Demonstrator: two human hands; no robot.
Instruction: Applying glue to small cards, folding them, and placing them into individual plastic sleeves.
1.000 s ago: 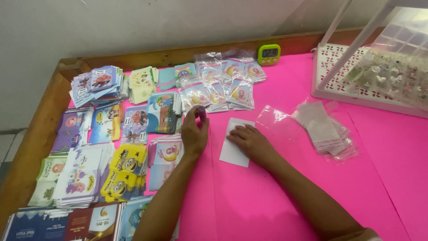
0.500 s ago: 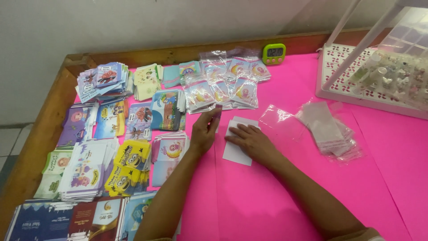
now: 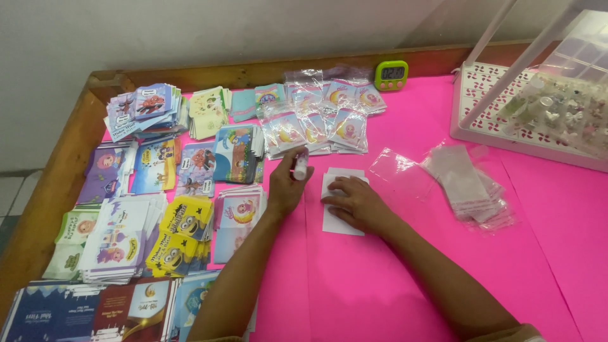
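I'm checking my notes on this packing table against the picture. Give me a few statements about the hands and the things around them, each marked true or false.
1. The left hand holds a small tube-like thing with a white body. True.
2. The right hand rests flat on a white card. True.
3. The white card lies on a blue surface. False: it lies on the pink table cover.
4. The pile of clear plastic sleeves lies under the right hand. False: it lies apart from the hand, further to the right.
5. A small green timer stands at the far edge of the table. True.
6. The stacks of printed cards lie to the right of both hands. False: they lie to the left.
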